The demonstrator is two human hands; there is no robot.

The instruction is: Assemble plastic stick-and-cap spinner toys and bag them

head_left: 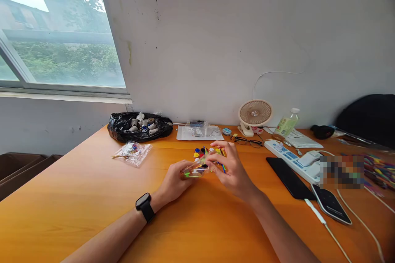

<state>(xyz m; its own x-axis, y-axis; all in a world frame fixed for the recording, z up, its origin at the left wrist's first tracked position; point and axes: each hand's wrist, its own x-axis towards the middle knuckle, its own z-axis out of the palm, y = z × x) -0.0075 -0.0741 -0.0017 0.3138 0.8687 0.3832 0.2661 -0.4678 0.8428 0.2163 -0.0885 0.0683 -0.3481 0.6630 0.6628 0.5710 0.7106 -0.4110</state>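
Both hands meet over the middle of an orange wooden table (77, 197), closed together on a small clear plastic bag (194, 170) of brightly coloured bits: the left hand (174, 183), a black smartwatch (145, 207) on its wrist, grips the bag from the near-left side, while the right hand (232, 170) pinches its right end with fingers curled over the top. Just behind the bag, toward the far edge, a loose cluster of coloured small pieces (202, 152) in red, blue and yellow lies on the tabletop. A second clear bag of small parts (133, 152) rests to the left, nearer the left edge, and a black plastic bag (138, 126) holding white spools sits open against the wall at the far-left corner. Along the far edge lie a white sheet with packets (199, 132), a pair of glasses (248, 141), a small beige desk fan (254, 115) and a clear bottle (287, 123) with a green label. Toward the right side, a white power strip (291, 159) with a plugged-in adapter lies beside a dark phone (288, 177), with a second phone (331, 204) on a white cable nearer the front edge. A window (55, 28) at upper left shows trees and buildings.
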